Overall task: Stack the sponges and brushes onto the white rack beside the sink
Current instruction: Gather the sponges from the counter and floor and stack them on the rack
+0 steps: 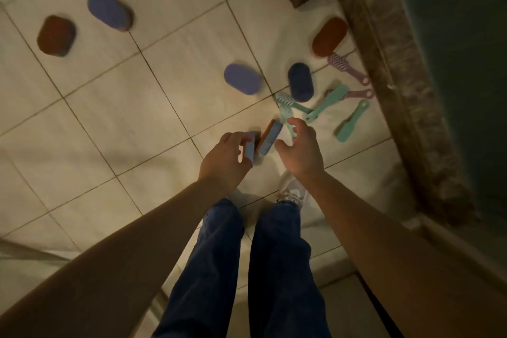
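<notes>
The left hand (pixel 225 158) pinches a blue sponge (pixel 250 149) on edge; a second sponge (pixel 270 136) tilts just beside it, and the right hand (pixel 300 149) hangs spread, holding nothing. Best to press both sponges flat together before gathering the brushes (pixel 325 107). The rack is out of view; blur hides whether anything holds the second sponge.
</notes>
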